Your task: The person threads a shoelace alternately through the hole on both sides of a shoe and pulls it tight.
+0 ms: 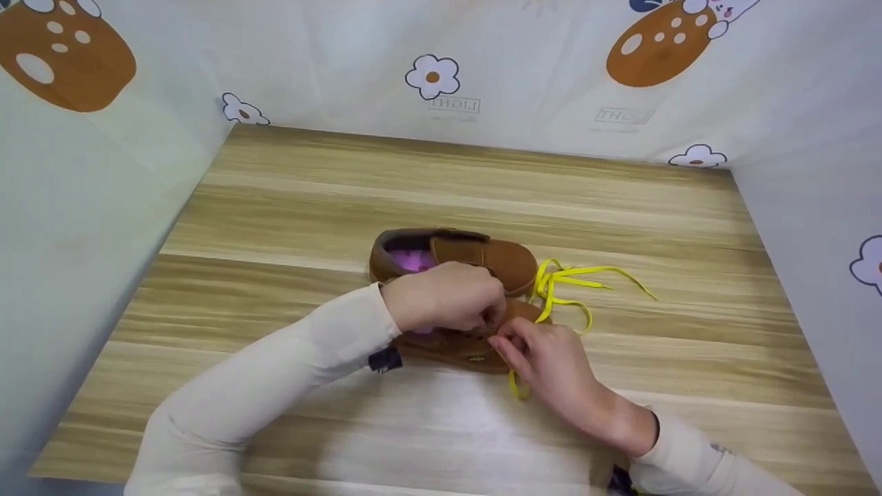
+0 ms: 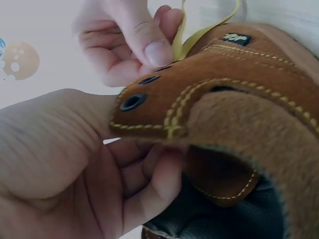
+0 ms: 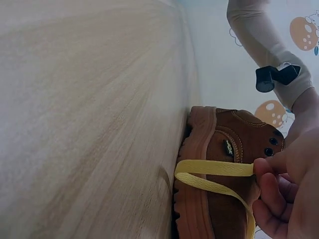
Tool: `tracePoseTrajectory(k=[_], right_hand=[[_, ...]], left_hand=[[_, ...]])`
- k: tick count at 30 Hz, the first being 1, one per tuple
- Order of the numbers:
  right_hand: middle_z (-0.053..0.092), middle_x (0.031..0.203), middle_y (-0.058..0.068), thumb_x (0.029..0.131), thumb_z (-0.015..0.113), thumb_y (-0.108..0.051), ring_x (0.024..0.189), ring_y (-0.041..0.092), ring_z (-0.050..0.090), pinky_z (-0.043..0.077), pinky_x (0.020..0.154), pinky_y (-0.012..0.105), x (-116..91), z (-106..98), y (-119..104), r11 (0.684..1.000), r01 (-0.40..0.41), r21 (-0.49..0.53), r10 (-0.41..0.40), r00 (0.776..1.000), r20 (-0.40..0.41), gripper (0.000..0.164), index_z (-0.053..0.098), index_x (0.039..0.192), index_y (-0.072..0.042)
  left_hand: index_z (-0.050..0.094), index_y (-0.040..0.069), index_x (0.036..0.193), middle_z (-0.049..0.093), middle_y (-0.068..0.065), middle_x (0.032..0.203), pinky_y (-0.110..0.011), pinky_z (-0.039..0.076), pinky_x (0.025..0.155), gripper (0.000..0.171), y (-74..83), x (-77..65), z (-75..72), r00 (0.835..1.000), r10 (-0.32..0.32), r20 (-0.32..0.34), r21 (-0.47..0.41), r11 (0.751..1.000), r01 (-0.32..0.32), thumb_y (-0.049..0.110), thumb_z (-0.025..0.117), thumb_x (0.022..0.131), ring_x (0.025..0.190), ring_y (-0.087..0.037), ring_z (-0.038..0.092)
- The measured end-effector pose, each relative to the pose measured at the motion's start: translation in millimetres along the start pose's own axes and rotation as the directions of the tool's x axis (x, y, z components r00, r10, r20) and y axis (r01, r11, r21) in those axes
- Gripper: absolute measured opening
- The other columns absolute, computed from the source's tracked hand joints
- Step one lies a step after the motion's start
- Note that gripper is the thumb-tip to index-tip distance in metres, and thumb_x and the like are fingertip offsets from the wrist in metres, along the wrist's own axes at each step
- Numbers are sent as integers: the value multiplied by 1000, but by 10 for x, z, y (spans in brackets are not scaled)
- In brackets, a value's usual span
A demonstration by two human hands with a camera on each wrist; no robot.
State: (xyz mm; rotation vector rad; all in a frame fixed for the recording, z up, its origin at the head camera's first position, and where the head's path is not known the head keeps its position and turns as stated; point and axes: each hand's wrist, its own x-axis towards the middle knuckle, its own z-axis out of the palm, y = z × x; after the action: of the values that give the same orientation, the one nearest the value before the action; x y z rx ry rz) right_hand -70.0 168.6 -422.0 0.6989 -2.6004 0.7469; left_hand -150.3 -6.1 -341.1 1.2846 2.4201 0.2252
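Two brown shoes lie side by side. My left hand (image 1: pixel 448 296) grips the eyelet flap (image 2: pixel 149 107) of the nearer shoe (image 3: pixel 227 199), its fingers curled beneath the flap. Dark-ringed eyelets (image 2: pixel 133 102) show along that flap's edge. Close beside it, my right hand (image 1: pixel 555 365) pinches a yellow shoelace (image 3: pixel 214 168) by the eyelets. The lace hangs in a loop down the shoe's side in the right wrist view. Partly hidden behind my left hand is the farther shoe (image 1: pixel 513 265), with pink material (image 1: pixel 412 260) inside.
A loose tangle of yellow lace (image 1: pixel 551 279) lies by the shoe toes, its ends trailing right on the wood-grain table (image 1: pixel 275 207). Pale patterned curtains (image 1: pixel 331 69) stand around the back and sides. A black device (image 1: pixel 384 359) sits at my left wrist.
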Motion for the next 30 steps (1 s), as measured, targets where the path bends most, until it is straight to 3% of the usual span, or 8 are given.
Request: tracePoseTrajectory(k=[9,14,18,21,23,27,28,30], right_hand=[[66,92,-9,92,69,-12,83,3,58,49,73,22,45,-22,153,987,-6,163,2,1000,29,9,68,97,-18],[64,100,-7,90,71,-9,93,6,59,50,78,23,68,-31,212,978,91,187,-94,995,11,10,70,95,-18],[64,97,-9,92,69,-11,91,4,58,49,77,21,94,-60,222,976,83,201,-92,995,35,6,70,93,-18],[65,96,-10,92,69,-13,90,3,59,49,76,21,114,-80,222,976,56,208,-69,996,59,5,70,92,-18],[65,96,-11,92,70,-14,90,3,59,50,76,21,126,-90,221,977,38,211,-54,996,73,6,70,92,-19],[66,95,-12,91,71,-14,88,3,59,50,75,23,156,-109,219,979,9,206,-30,995,99,6,70,92,-20],[67,94,-11,90,72,-13,88,3,60,51,76,24,165,-112,223,980,6,198,-27,995,100,7,70,92,-20],[67,93,-11,90,72,-13,87,3,60,51,76,25,192,-118,236,981,-8,194,-12,995,100,7,70,92,-19]], left_hand=[[64,17,79,64,3,73,-34,53,57,12,87,-111,46,984,48,-174,335,942,14,10,66,88,62,-15,57],[63,13,98,68,0,85,-34,56,57,10,99,-227,-109,931,-51,-361,327,928,178,6,62,91,68,-17,65],[60,8,104,70,-4,93,-30,57,63,10,54,-297,-267,776,-151,-613,28,977,213,5,59,95,75,-17,67],[58,3,105,71,-9,96,-28,58,70,8,20,-345,-347,633,-204,-747,-289,957,-32,8,52,101,81,-19,69],[53,0,104,72,-14,97,-31,60,74,11,15,-372,-398,607,-252,-754,-503,815,-287,10,47,103,86,-23,71],[44,5,103,74,-12,89,-41,61,77,9,40,-422,-477,674,-330,-661,-750,321,-578,9,36,106,82,-25,74],[43,6,103,73,-8,83,-39,61,76,9,50,-434,-491,694,-338,-636,-771,245,-587,9,35,106,77,-22,72],[45,6,103,68,-1,73,-30,58,66,8,62,-450,-500,724,-339,-601,-798,212,-564,9,38,106,65,-15,65]])
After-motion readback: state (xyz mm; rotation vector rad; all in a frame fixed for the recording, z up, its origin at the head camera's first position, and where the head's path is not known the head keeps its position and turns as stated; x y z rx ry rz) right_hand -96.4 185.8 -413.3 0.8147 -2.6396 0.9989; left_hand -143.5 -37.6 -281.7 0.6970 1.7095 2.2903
